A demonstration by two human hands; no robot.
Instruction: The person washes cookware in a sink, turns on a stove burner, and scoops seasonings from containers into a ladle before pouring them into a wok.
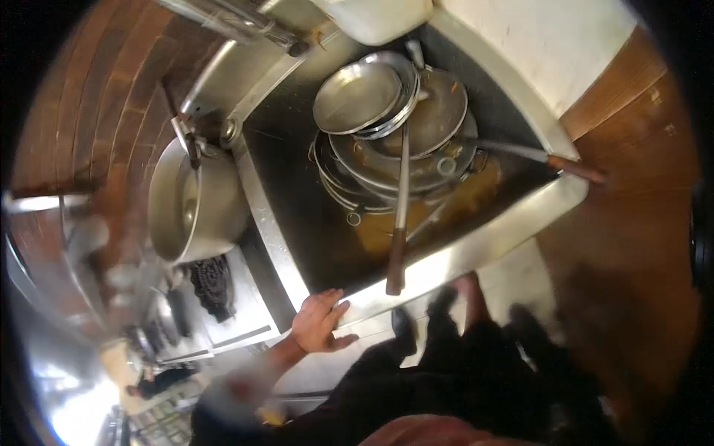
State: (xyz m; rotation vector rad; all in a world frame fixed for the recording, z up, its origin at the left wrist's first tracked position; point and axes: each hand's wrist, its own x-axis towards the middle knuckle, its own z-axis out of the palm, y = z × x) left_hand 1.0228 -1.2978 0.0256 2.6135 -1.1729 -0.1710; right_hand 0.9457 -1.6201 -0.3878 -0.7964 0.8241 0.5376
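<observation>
Left grip: seen from the head camera, the left hand point(320, 323) lies palm down on the corner of the sink rim at lower left, released, its fingers and thumb loosely spread.
Right grip: a blurred reddish form point(468, 297) shows just below the front rim; whether it is the right hand, and what state that hand is in, I cannot tell.
Sink: a metal basin point(269, 249) touched by the left hand at its corner, with brownish liquid point(483, 195) around the pans.
Stack: shallow round metal dishes point(357, 98) sit overlapping, tilted, on the upper part of the pile.
Wide pan: a flat round pan point(442, 123) lies partly under that stack.
Lower pans: larger round vessels with ring handles point(331, 175) lie beneath, partly hidden.
Near handle: a long handle point(402, 193) runs from the pile across the front rim, its brown end near the left hand.
Far handle: another brown-tipped handle point(576, 167) crosses the right rim, well apart from the left hand.
Pot: a deep metal pot point(223, 215) stands outside the basin, just beside its left wall.
Table: the pale surface point(249, 297) below the pot carries a black openwork piece point(212, 286).
Tap: a metal spout point(279, 36) reaches toward the basin's upper-left corner.
Container: a white vessel point(379, 18) is at the upper rim.
</observation>
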